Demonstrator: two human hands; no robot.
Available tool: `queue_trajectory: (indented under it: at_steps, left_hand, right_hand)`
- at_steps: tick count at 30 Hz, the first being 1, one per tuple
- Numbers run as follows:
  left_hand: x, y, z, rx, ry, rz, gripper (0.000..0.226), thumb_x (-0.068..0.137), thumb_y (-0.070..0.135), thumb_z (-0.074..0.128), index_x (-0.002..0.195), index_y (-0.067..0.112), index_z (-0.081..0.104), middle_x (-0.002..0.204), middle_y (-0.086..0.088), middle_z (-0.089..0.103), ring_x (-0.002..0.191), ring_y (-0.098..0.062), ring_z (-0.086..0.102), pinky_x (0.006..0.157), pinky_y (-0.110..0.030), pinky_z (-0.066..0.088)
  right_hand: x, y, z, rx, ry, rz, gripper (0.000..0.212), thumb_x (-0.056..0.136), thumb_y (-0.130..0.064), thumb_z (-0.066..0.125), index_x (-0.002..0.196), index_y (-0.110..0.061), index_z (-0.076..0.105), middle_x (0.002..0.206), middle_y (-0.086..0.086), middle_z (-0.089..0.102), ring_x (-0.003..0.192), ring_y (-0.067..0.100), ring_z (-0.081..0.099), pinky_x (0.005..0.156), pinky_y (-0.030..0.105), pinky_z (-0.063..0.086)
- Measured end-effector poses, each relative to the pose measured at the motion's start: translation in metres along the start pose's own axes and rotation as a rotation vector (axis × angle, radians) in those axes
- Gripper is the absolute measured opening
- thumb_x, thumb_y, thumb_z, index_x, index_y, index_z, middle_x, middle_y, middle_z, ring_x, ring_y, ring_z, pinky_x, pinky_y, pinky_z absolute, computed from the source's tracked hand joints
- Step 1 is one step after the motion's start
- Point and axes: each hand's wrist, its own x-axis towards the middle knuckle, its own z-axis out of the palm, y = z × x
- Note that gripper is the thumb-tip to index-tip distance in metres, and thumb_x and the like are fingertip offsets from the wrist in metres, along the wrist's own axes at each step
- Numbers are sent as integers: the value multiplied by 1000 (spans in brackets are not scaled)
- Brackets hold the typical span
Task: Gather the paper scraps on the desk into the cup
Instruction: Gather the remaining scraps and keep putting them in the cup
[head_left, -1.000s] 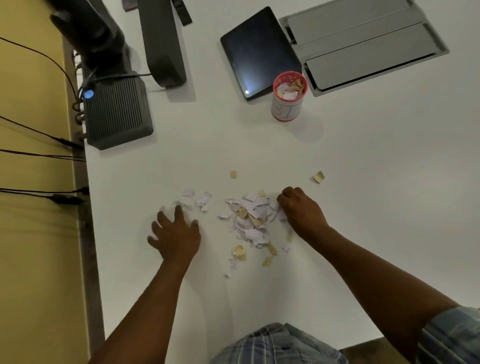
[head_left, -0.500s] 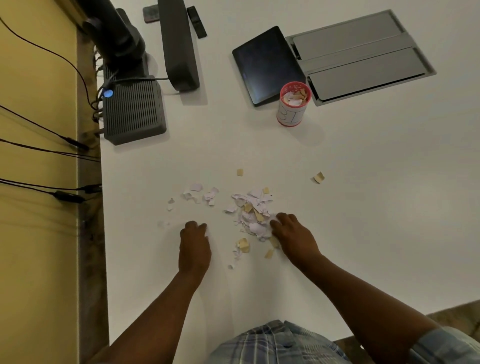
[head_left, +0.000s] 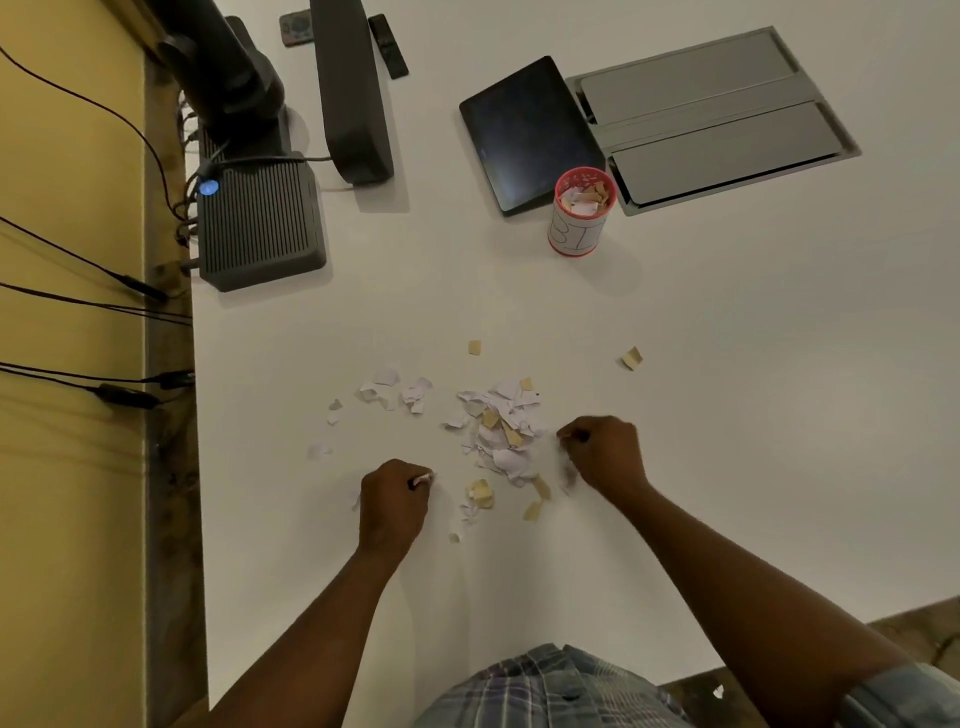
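Scraps (head_left: 501, 434): torn white and tan bits, heaped mid-surface (head_left: 727, 415), strays scattered around.
Cup (head_left: 581, 215): red-rimmed, already holding scraps, well beyond the heap beside a dark tablet (head_left: 524, 130).
Left hand (head_left: 393, 501): fisted, grip pinching a white scrap.
Right hand (head_left: 602, 452): curled at the heap's right edge, fingers pressed together.

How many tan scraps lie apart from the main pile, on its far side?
2: one tan scrap just beyond the main pile, another farther right. More tan pieces sit within the pile.
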Motion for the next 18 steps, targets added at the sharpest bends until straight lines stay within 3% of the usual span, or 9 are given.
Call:
queue_trajectory:
  at_steps: [4, 6, 8, 12, 15, 18]
  left_hand:
    - [24, 21, -1, -129, 51, -29, 9, 77, 4, 73, 86, 6, 75, 86, -9, 74, 78, -16, 66, 76, -22, 49]
    - [40, 33, -1, -162, 69, 11, 10, 76, 2, 73, 85, 7, 75, 84, -8, 74, 77, -15, 66, 73, -19, 49]
    - [58, 46, -3, -172, 72, 58, 12, 76, -1, 72, 85, 6, 75, 85, -9, 73, 76, -13, 65, 72, -15, 47]
    - [97, 73, -5, -158, 95, 157, 9, 77, -1, 71, 85, 2, 74, 86, -12, 74, 76, -11, 64, 72, -17, 48]
    - [118, 86, -3, -137, 114, 214, 9, 77, 0, 71, 85, 2, 74, 85, -14, 74, 75, -14, 65, 70, -18, 48]
    - [125, 92, -1, -156, 118, 206, 9, 78, 1, 72, 87, 2, 74, 86, -13, 73, 75, -17, 67, 69, -17, 49]
  right_hand:
    - [29, -11, -35, 413, 17, 191, 18, 77, -9, 75, 71, -26, 73, 79, -3, 74, 67, 10, 70, 74, 26, 57]
    - [50, -23, -53, 576, 47, 228, 15, 76, -7, 76, 71, -22, 73, 84, 3, 75, 75, 15, 71, 74, 28, 58]
    - [75, -41, -71, 636, 100, 207, 13, 77, -7, 75, 73, -19, 73, 88, 7, 75, 75, 13, 71, 64, 21, 56]
    - [136, -82, -103, 580, 227, 95, 9, 78, -12, 75, 79, -20, 73, 88, 1, 74, 76, 11, 70, 71, 24, 58]
    - [181, -108, -117, 378, 328, -19, 13, 81, -19, 72, 93, -15, 73, 89, -2, 72, 75, 10, 69, 73, 25, 58]
    - [211, -127, -121, 213, 422, -147, 14, 85, -19, 66, 95, -11, 73, 90, 4, 73, 76, 8, 64, 74, 18, 52]
